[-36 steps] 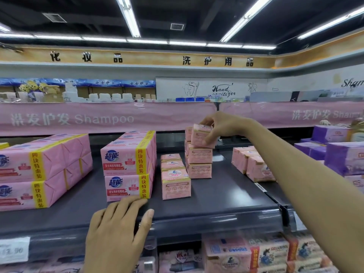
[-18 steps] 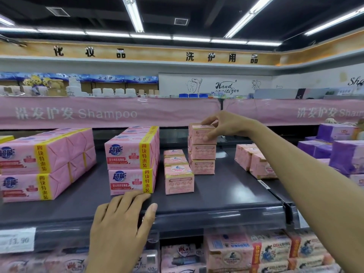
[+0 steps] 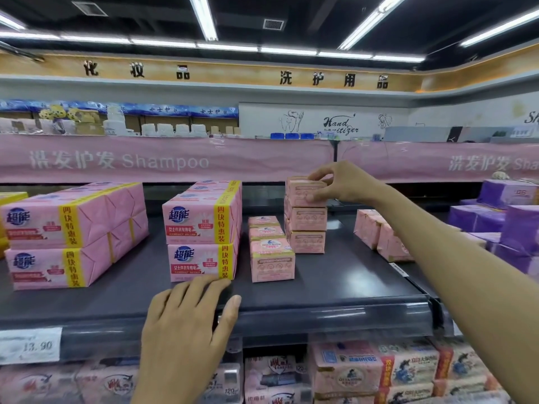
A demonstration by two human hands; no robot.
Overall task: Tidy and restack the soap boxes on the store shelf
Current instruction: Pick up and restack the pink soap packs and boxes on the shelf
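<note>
Centre frame, a three-high stack of soap boxes (image 3: 306, 228) stands on the shelf (image 3: 335, 287). The right grip (image 3: 341, 182), in from the right edge, holds the top box (image 3: 302, 192). Just left of the stack, a row of single boxes (image 3: 269, 252) runs front to back. Left again, two multipacks (image 3: 201, 228), one on the other. Far left, a second pair of multipacks (image 3: 73, 231). Right of the stack, loose boxes (image 3: 376, 231) sit apart, wrapped packs (image 3: 510, 217) beyond them at the right edge. Lower centre, the left grip (image 3: 186, 325) lies flat on the shelf's front lip, just before the two multipacks. Price tag (image 3: 29, 344) lower left; lower-shelf packs (image 3: 379, 371) underneath.
</note>
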